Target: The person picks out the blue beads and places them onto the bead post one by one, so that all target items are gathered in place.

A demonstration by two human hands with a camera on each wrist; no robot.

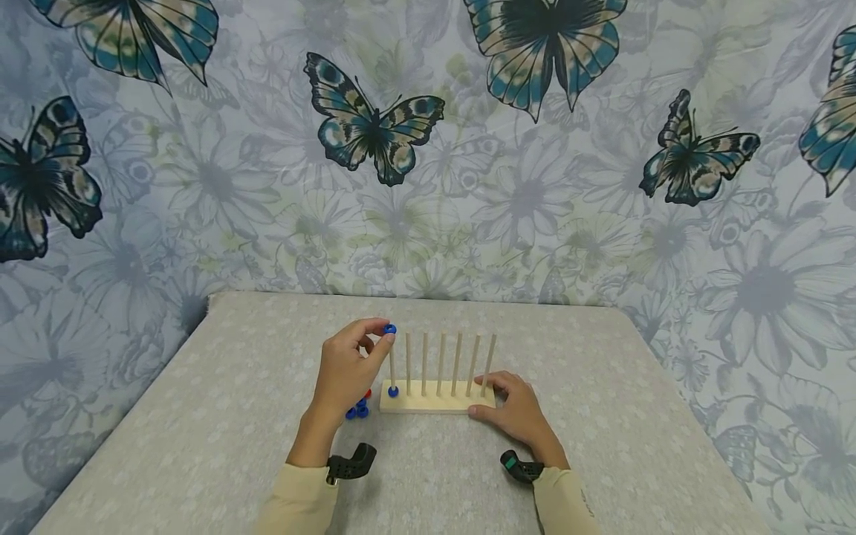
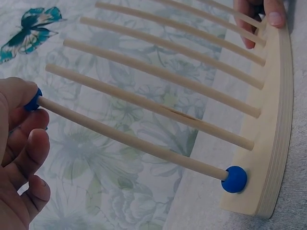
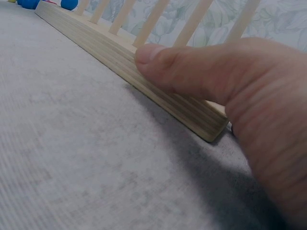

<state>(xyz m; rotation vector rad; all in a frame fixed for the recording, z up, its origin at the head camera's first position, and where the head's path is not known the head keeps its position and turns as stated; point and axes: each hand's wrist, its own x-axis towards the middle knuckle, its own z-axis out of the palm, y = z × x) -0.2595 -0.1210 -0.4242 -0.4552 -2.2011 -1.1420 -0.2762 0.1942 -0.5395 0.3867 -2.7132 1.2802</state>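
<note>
A wooden base [image 1: 428,403] with several upright pegs stands on the table. My left hand [image 1: 348,368] pinches a blue bead [image 2: 32,100] between thumb and finger at the top of the leftmost peg [image 2: 134,139]; in the left wrist view the peg's tip meets the bead. Another blue bead [image 2: 234,179] sits at the foot of that same peg. The other pegs carry no beads. At the base's right end, my right hand [image 1: 515,409] grips the wood, its thumb [image 3: 168,67] along the front side and fingers behind.
Left of the base lie several loose blue beads [image 1: 362,412] and a red bead [image 1: 368,394], partly behind the left forearm. A pale patterned cloth covers the table [image 1: 602,357]. Behind it hangs a butterfly-print backdrop [image 1: 535,245].
</note>
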